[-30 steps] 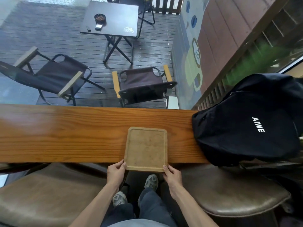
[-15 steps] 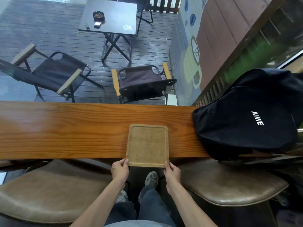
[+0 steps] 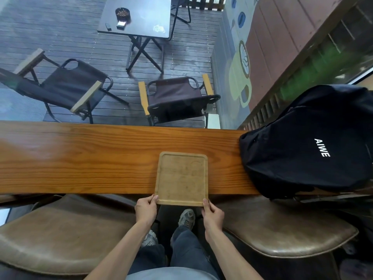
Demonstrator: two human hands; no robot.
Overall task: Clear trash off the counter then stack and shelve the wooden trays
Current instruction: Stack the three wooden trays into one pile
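Note:
A light wooden tray with a raised rim lies flat on the long brown wooden counter, its near edge sticking out a little past the counter's front. My left hand holds the tray's near left corner. At the near right corner, my right hand grips it the same way. The tray's surface is bare apart from faint marks.
A black backpack with white lettering fills the counter's right end, close to the tray. Two brown padded stools stand under the counter on either side of my legs. Beyond the glass are folding chairs and a small table.
Both hands stay at the tray's near corners. The tray has slid slightly farther onto the counter, and the view has shifted a little.

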